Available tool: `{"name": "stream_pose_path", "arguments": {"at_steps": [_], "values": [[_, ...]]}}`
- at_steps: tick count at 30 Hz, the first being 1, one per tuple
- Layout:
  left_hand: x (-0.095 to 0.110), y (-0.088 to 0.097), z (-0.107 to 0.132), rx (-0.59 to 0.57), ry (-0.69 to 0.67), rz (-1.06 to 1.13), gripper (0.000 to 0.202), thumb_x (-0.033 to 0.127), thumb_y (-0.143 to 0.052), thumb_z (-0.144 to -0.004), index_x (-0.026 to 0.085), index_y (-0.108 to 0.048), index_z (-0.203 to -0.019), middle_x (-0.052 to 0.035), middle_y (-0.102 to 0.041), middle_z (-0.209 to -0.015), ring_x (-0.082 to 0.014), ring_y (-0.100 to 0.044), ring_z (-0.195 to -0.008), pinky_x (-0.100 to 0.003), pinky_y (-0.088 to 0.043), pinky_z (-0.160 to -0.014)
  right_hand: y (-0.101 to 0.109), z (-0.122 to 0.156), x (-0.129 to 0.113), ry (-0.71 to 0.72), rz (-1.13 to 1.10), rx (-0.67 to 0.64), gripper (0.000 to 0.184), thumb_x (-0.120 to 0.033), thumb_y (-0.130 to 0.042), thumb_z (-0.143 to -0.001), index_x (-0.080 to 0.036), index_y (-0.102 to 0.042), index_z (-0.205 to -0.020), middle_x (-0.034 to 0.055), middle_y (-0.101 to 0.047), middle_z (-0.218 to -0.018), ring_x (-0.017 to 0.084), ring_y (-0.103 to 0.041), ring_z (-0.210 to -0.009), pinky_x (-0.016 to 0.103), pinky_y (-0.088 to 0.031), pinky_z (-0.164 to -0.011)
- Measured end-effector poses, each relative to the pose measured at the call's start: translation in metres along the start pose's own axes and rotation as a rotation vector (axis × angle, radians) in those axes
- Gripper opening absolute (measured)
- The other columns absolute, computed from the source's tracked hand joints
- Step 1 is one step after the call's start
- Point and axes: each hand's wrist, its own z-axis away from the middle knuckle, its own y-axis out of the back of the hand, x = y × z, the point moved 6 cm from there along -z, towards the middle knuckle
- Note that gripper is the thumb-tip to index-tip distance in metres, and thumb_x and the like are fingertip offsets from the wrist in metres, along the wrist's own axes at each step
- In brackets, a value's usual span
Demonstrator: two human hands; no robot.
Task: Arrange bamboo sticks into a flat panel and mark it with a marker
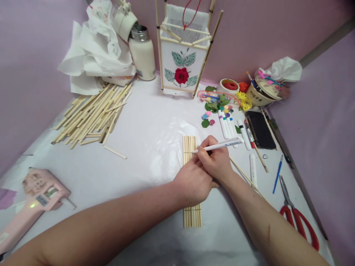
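A row of bamboo sticks (192, 218) lies side by side on the white table cover, with thin dark lines across it near both ends. My left hand (194, 183) lies across the middle of the row and holds it down; most of its fingers are hidden. Closed around a white pen (222, 145), my right hand (215, 159) rests against the left one. The pen's tip touches the sticks or is just above them, at the far dark line.
A lantern-like frame (180, 55) with a red rose stands at the back. Loose sticks (91, 114), a pink glue gun (44, 195) and a cream bottle (142, 55) are left. Markers (224, 123), a phone (260, 129) and red-handled scissors (295, 214) lie right.
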Motion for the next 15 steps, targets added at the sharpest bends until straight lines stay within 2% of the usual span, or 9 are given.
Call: {"name": "stream_pose_path", "arguments": {"at_steps": [7, 11, 15], "values": [[0.0006, -0.0011, -0.0002, 0.009, -0.013, -0.007, 0.033, 0.038, -0.047, -0.095, 0.017, -0.071, -0.102, -0.0062, -0.070, -0.109, -0.0248, -0.055, -0.114, -0.043, -0.030, -0.108, 0.0003, 0.0001, -0.0003, 0.009, -0.027, 0.014, 0.015, -0.016, -0.054, -0.077, -0.022, -0.045, -0.066, -0.0060, -0.047, -0.053, 0.011, -0.045, -0.049, 0.025, -0.037, -0.049], [0.0003, -0.0021, -0.0006, -0.014, -0.008, -0.008, 0.030, 0.035, -0.049, -0.094, 0.017, -0.072, -0.096, -0.0058, -0.072, -0.102, -0.0254, -0.055, -0.114, -0.043, -0.030, -0.108, -0.0007, 0.0001, -0.0011, 0.029, -0.025, -0.001, 0.016, -0.016, -0.055, -0.077, -0.022, -0.045, -0.066, -0.0063, -0.047, -0.053, 0.010, -0.045, -0.049, 0.025, -0.037, -0.049], [0.0009, -0.0012, 0.0001, 0.023, -0.029, -0.006, 0.032, 0.037, -0.048, -0.095, 0.016, -0.072, -0.099, -0.0061, -0.072, -0.103, -0.0252, -0.055, -0.114, -0.043, -0.031, -0.107, 0.0001, 0.0003, 0.0007, 0.018, -0.019, 0.022, 0.016, -0.015, -0.054, -0.077, -0.022, -0.045, -0.066, -0.0065, -0.047, -0.052, 0.010, -0.045, -0.049, 0.024, -0.037, -0.048]]}}
